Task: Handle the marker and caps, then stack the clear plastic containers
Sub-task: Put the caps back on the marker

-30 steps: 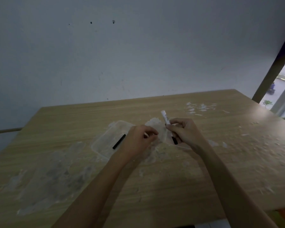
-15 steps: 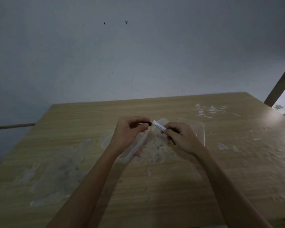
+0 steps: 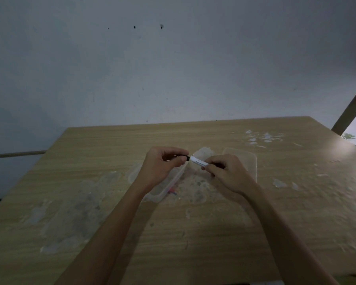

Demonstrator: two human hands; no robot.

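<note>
A white marker (image 3: 197, 161) is held level above the table between both hands. My right hand (image 3: 227, 173) grips its right end. My left hand (image 3: 162, 165) pinches a black cap (image 3: 183, 157) that sits against the marker's left end. Below my left hand lies a clear plastic container (image 3: 167, 188) with a small red and dark object (image 3: 172, 191) in it. A second clear container (image 3: 249, 161) lies behind my right hand, partly hidden by it.
The wooden table (image 3: 193, 233) carries pale smears and flakes, thickest at the left (image 3: 70, 212) and far right (image 3: 263, 137). A grey wall stands behind its far edge. A dark post (image 3: 351, 108) and a window sit at the right.
The marker has turned from upright to level. My left hand has risen from the left container with the black cap and brought it against the marker's end. The camera has tilted upward.
</note>
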